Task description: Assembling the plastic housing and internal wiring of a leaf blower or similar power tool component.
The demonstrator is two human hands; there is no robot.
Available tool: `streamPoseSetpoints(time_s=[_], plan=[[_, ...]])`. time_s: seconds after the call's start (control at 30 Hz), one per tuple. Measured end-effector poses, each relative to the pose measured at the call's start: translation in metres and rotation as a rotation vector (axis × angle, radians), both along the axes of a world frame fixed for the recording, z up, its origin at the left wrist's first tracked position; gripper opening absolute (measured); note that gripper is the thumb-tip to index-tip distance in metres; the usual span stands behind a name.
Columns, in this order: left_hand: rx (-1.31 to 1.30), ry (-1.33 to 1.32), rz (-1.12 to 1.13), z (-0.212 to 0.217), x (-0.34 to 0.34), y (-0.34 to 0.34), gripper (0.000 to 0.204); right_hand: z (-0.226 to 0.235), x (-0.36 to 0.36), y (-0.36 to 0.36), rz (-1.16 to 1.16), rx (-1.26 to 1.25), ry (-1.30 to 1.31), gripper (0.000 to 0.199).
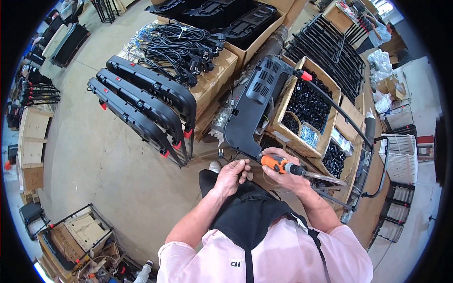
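Near the middle of the view, just above the person's lap, an orange-handled screwdriver (pixel 282 165) is grasped in the clenched right hand (pixel 278 170), its dark shaft pointing to the right. The left hand (pixel 232 175) is held just beside it, fingers curled around something small (what it is cannot be told). Both hands are set at the near end of a long black plastic housing (pixel 252 101), which is leaned away toward the far side, its vented head lying against a cardboard box of small black parts (pixel 309 106). A red-tipped black metal tube (pixel 335 106) is run across that box toward the right. To the left, three similar black housings (pixel 144 104) are stood side by side on the concrete floor (pixel 94 160), with red clips at their lower ends. Beyond them, a bundle of black power cords (pixel 181 45) is piled on another carton. A black apron (pixel 250 214) is worn over a pink shirt. At the near left, a wire-framed crate of cardboard and scraps (pixel 78 236) is seen.
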State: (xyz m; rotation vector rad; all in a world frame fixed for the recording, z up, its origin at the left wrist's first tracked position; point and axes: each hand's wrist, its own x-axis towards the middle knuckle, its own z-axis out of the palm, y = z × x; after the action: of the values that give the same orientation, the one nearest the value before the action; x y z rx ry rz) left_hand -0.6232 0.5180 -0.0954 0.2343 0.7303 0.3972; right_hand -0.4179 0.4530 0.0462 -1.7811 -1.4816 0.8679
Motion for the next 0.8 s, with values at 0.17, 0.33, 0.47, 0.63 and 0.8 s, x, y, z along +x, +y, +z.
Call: streamPoseSetpoints(time_s=[0.17, 0.33, 0.47, 0.63, 0.8], plan=[[-0.037, -0.035, 0.034, 0.016, 0.01, 0.0, 0.025, 0.014, 0.003, -0.01, -0.136, 0.058, 0.273, 0.051], [-0.129, -0.066, 0.071, 0.01, 0.012, 0.004, 0.023, 0.015, 0.002, -0.012, -0.162, 0.069, 0.461, 0.051], [-0.197, -0.118, 0.119, 0.004, 0.015, 0.01, 0.024, 0.008, -0.001, -0.009, -0.117, 0.076, 0.454, 0.052], [-0.269, -0.124, 0.158, 0.008, 0.022, 0.011, 0.024, 0.004, -0.003, -0.004, -0.081, 0.079, 0.389, 0.052], [-0.37, -0.196, 0.15, 0.002, 0.021, 0.011, 0.025, 0.013, -0.009, 0.003, -0.068, 0.067, 0.302, 0.048]])
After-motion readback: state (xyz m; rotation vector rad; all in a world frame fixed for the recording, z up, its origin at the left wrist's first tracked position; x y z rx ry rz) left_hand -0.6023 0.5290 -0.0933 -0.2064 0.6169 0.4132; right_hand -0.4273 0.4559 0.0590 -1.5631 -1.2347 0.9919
